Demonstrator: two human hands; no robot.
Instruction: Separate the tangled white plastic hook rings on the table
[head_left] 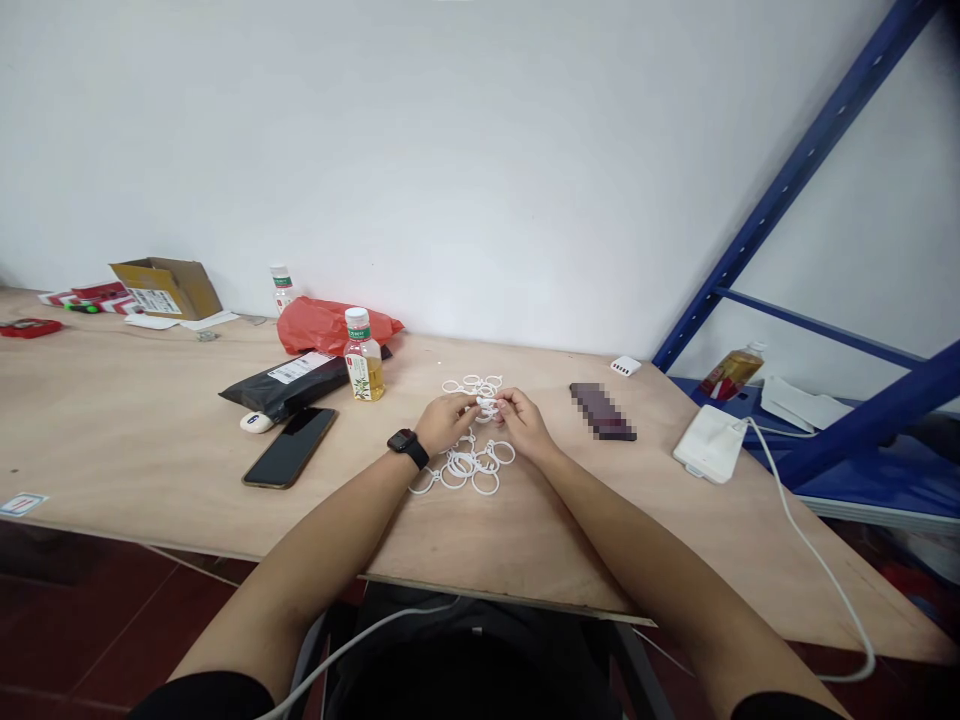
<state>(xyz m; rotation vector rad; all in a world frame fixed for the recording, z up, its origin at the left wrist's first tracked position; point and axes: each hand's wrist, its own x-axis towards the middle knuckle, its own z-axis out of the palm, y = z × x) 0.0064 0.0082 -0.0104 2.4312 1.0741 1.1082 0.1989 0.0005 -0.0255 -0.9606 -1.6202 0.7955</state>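
My left hand [448, 422], with a black watch [407, 446] on its wrist, and my right hand [523, 422] meet above the middle of the wooden table. Between their fingertips they pinch a small white ring piece [487, 402]; its exact shape is partly hidden by the fingers. Just beyond the hands lie several white plastic rings [472, 383]. A second group of white rings [485, 483], with small clip-like ends, is spread on the table nearer to me, between my forearms.
Left of the hands stand a drink bottle [364, 360], a black parcel bag [289, 383], a red plastic bag [322, 325] and a phone [290, 448]. To the right lie a dark pixelated object [602, 411], a white charger box [710, 444] with a cable, and a blue metal frame [795, 180].
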